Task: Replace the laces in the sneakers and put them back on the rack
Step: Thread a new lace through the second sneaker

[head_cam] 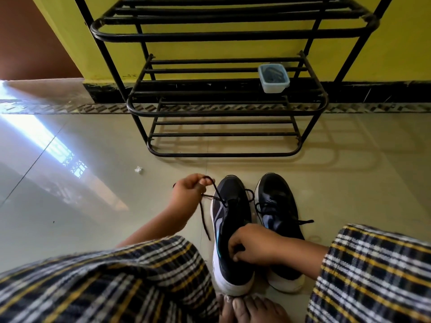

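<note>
Two dark sneakers with white soles stand side by side on the floor, toes toward the rack. My right hand grips the left sneaker around its collar. My left hand pinches the black lace of that sneaker and holds it out to the left, taut from the eyelets; a loose end hangs down to the floor. The right sneaker is laced, its lace ends lying loose to the right. The black metal shoe rack stands just beyond the sneakers against the yellow wall.
A small clear plastic container with dark laces inside sits on the rack's middle shelf at the right. A scrap of white paper lies on the tile floor to the left. My checked-cloth knees and bare toes fill the foreground.
</note>
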{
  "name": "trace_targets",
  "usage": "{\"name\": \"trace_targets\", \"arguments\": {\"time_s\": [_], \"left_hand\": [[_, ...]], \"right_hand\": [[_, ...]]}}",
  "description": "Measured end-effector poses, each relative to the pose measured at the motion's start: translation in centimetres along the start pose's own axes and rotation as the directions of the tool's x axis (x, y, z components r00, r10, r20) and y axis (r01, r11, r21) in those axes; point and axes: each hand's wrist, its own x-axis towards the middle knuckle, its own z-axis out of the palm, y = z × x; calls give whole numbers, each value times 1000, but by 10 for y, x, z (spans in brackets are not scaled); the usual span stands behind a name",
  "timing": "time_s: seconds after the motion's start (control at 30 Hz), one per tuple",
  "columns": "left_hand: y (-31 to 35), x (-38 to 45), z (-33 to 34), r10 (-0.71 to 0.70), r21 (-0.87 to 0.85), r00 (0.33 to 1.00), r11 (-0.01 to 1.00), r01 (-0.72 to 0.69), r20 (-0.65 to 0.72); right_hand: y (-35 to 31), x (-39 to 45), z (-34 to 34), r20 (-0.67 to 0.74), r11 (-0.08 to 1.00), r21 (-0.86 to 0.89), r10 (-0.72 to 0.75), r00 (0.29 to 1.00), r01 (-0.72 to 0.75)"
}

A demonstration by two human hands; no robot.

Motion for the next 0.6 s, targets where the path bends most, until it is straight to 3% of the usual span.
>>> {"name": "trace_targets", "arguments": {"time_s": [0.1, 0.2, 0.33, 0.43, 0.6], "left_hand": [[13, -2, -4, -152, -462, 983, 868, 182, 102], [14, -5, -6, -248, -605, 954, 738, 298, 167], [5, -3, -6, -383, -385, 912, 827, 410, 147], [-8, -5, -7, -424, -69, 902, 901, 429, 74], [-33, -10, -6, -350, 444, 936, 846, 296, 42]], "right_hand": [[0, 0, 0, -3, 1000, 13, 11, 1000, -11], [1, 0, 1, -4, 999, 27, 19, 1000, -19], [2, 0, 2, -18, 999, 41, 27, 999, -27], [2, 1, 2, -20, 999, 41, 29, 999, -28], [3, 2, 3, -6, 998, 57, 30, 1000, -30]]}}
